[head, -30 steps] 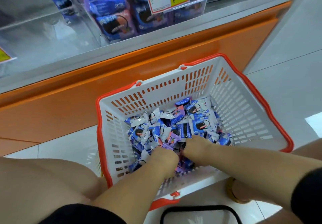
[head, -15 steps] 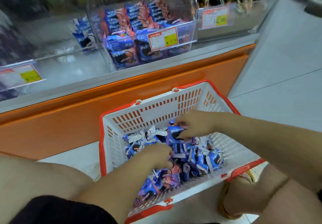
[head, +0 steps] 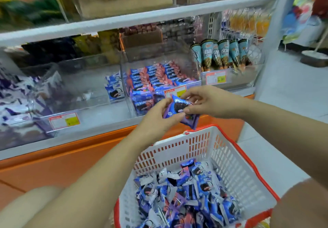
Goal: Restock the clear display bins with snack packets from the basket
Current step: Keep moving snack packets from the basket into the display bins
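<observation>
A small stack of blue and purple cookie snack packets (head: 179, 109) is held above the basket, in front of the shelf. My left hand (head: 158, 117) grips the stack from the left and below. My right hand (head: 205, 103) pinches it from the right and above. The white basket with a red rim (head: 236, 171) stands on the floor below, with several more blue packets (head: 186, 195) piled inside. Straight behind my hands, a clear display bin (head: 188, 62) holds rows of blue and pink packets. The clear bin to its left (head: 85, 86) holds only a few blue packets (head: 114, 89).
An orange shelf base (head: 58, 164) runs below the bins. Price tags (head: 63, 121) hang on the bin fronts. Cone snacks (head: 221, 54) fill the bin at the right. Purple and white packets (head: 16, 94) fill a bin at the far left. A white floor (head: 287, 103) lies to the right.
Both hands have left the basket and risen toward the shelf, holding packets between them. The view has tilted up from the basket to the display bins.
</observation>
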